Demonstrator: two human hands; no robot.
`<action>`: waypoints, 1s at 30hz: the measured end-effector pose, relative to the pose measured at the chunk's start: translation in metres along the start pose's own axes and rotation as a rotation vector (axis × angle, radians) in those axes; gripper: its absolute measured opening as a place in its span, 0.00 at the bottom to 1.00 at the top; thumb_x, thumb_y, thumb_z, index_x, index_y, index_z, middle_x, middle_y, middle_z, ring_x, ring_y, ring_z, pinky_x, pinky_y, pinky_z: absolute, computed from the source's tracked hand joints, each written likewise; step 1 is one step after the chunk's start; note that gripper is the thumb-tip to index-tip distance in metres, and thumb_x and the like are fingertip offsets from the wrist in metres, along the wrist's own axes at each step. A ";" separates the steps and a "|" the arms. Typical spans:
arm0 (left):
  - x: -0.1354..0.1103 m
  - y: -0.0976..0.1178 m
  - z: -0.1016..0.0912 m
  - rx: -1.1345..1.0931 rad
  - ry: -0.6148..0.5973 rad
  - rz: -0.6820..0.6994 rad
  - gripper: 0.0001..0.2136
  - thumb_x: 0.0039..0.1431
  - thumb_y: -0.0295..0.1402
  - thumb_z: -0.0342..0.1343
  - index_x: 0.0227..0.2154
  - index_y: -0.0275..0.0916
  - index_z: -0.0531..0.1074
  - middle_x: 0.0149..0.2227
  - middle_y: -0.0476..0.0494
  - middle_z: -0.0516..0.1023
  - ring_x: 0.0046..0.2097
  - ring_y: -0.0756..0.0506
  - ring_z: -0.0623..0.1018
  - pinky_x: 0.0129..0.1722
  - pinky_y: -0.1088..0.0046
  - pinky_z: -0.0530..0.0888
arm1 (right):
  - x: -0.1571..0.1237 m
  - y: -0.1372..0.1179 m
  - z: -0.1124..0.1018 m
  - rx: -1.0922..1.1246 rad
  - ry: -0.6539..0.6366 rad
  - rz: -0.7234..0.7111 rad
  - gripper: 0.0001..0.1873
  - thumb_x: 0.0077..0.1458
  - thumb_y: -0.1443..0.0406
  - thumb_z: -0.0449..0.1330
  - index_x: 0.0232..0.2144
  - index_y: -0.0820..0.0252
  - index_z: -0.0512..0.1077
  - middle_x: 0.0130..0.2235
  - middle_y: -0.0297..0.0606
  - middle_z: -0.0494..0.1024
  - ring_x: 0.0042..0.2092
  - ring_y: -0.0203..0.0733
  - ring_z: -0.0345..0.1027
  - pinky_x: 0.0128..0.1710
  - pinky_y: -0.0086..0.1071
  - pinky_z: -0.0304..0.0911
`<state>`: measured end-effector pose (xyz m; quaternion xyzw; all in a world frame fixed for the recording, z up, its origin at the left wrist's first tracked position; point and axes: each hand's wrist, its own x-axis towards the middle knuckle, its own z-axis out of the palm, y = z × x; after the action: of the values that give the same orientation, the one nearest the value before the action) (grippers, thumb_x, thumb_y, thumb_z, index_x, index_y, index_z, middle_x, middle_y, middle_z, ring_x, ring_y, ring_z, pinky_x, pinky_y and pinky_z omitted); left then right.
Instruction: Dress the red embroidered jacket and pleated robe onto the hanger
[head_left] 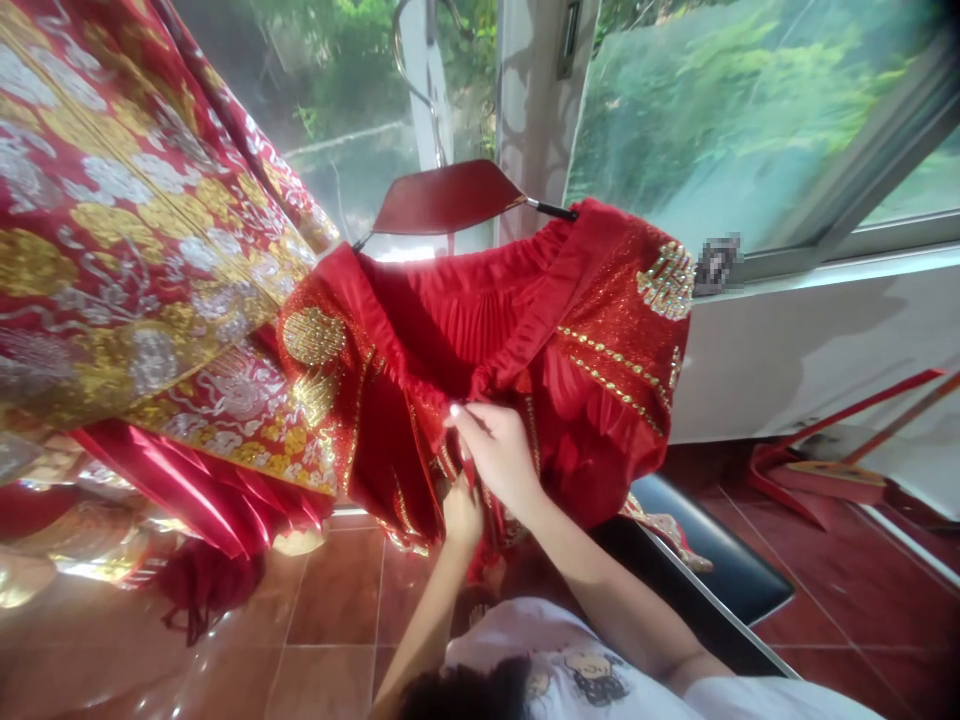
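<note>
A red skirt with a gathered waistband, gold beading and sequin medallions hangs from a hanger. The hanger's clips grip its two sides, and the waist gapes in the middle. At the front edge of that waist, my right hand pinches the red fabric between thumb and fingers. Just below and to the left, my left hand is closed around a narrow red piece of the front, partly covered by the right hand and the cloth. Both hands are close together.
On the left hangs a large red garment with gold and silver embroidery, shiny red cloth below it. Windows stand behind. A dark padded surface and a red-strapped object lie at right, above tiled floor.
</note>
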<state>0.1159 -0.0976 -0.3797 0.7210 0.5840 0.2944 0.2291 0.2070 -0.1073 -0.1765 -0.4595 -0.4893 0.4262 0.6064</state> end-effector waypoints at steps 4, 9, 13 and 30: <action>-0.011 -0.007 0.003 0.000 0.069 -0.117 0.17 0.62 0.26 0.36 0.39 0.32 0.72 0.34 0.31 0.79 0.34 0.40 0.79 0.34 0.67 0.72 | 0.010 0.021 -0.006 -0.486 0.167 -0.199 0.19 0.53 0.52 0.58 0.28 0.63 0.74 0.19 0.36 0.71 0.22 0.34 0.61 0.26 0.28 0.53; -0.018 -0.008 0.003 -0.015 0.054 -0.139 0.15 0.62 0.27 0.40 0.42 0.34 0.71 0.39 0.35 0.79 0.40 0.42 0.79 0.41 0.69 0.73 | 0.011 0.030 -0.011 -0.670 0.116 -0.295 0.20 0.61 0.57 0.50 0.23 0.61 0.72 0.19 0.36 0.71 0.20 0.33 0.57 0.24 0.28 0.49; -0.010 -0.013 -0.012 -0.025 0.042 -0.168 0.15 0.62 0.28 0.40 0.44 0.35 0.71 0.41 0.35 0.79 0.42 0.43 0.79 0.42 0.69 0.72 | -0.011 0.052 -0.028 -0.707 -0.059 -0.333 0.22 0.63 0.61 0.47 0.19 0.60 0.67 0.17 0.35 0.68 0.19 0.32 0.57 0.24 0.27 0.49; 0.001 0.085 -0.106 -0.570 0.272 0.017 0.19 0.66 0.43 0.45 0.24 0.37 0.68 0.22 0.50 0.68 0.26 0.51 0.67 0.30 0.75 0.65 | -0.043 0.033 -0.046 -0.766 -0.128 -0.283 0.15 0.59 0.60 0.55 0.25 0.60 0.74 0.21 0.34 0.75 0.21 0.33 0.67 0.24 0.26 0.57</action>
<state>0.1022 -0.1160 -0.2458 0.5867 0.4970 0.5418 0.3394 0.2430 -0.1481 -0.2220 -0.5526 -0.7077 0.1536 0.4125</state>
